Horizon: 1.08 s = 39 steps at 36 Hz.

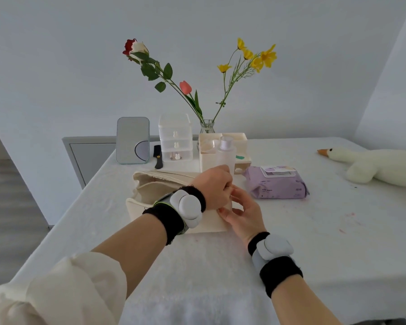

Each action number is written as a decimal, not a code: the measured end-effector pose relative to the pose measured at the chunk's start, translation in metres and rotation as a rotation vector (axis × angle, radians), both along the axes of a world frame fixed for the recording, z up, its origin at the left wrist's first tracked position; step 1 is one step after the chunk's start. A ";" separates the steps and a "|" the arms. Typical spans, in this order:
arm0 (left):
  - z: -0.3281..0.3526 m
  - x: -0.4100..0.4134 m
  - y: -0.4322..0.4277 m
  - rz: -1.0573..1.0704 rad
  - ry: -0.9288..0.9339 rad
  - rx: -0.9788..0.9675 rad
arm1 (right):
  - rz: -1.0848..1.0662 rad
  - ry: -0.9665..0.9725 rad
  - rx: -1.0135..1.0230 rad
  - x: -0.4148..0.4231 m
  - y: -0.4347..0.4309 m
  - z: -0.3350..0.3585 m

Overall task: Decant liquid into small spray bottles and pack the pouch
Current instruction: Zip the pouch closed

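A cream fabric pouch (155, 186) lies open on the white table (197, 266) in front of me. My left hand (212, 184) is over the pouch's right end with fingers curled, pinching something small there that I cannot make out. My right hand (242, 212) touches the same right end of the pouch, its fingers pinching the fabric edge. A frosted clear bottle (226, 153) with a pale lilac collar stands upright just behind my left hand. No small spray bottle is visible.
Behind the pouch stand a cream organiser box (223, 148), clear mini drawers (175, 139), a mirror (133, 140), a black comb (158, 157) and a glass vase of flowers (207, 126). A purple wipes pack (277, 182) lies right of it. A plush goose (375, 165) lies far right.
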<state>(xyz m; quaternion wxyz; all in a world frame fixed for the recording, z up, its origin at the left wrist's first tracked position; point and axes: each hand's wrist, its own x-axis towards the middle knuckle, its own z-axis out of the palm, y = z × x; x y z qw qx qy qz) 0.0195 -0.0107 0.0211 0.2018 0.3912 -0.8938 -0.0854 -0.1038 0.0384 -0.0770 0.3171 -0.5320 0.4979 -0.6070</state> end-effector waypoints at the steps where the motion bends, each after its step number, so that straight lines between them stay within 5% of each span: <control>1: 0.000 0.000 0.000 -0.001 0.000 -0.004 | -0.018 0.003 -0.002 0.000 0.000 -0.001; 14: 0.015 0.024 -0.007 0.055 0.136 -0.040 | -0.205 -0.024 -0.002 -0.003 -0.008 -0.011; 24: 0.018 0.026 0.001 0.027 0.149 0.030 | -0.012 0.309 -0.001 0.017 -0.002 0.041; 29: 0.019 0.036 0.000 0.048 0.151 0.035 | -0.060 0.099 0.030 0.024 -0.001 0.043; 39: 0.023 0.053 0.002 0.117 0.152 -0.027 | -0.127 -0.003 0.022 0.021 -0.003 0.039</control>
